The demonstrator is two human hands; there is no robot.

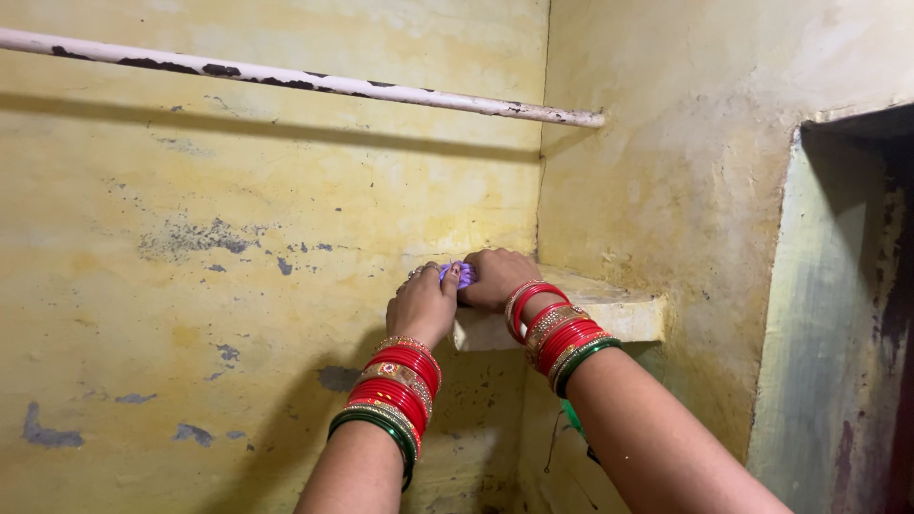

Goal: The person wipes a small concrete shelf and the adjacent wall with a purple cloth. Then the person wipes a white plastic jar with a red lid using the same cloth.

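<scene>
The yellow plastered wall (238,286) fills everything from nine o'clock to the centre, its paint chipped to grey in patches. It meets a second wall (685,171) in a corner at about one o'clock. A white pipe (314,82) with flaking paint runs across the top, from ten o'clock towards the corner. Tucked into that corner sits a small stone shelf (609,309), just right of centre.

Both forearms rise from six o'clock, each wrist stacked with red and green bangles (395,390). The left hand (422,305) and right hand (495,276) meet at the shelf's left end — both closed around a small purple object (464,274), which peeks out between the fingers — too hidden to tell its kind.
</scene>
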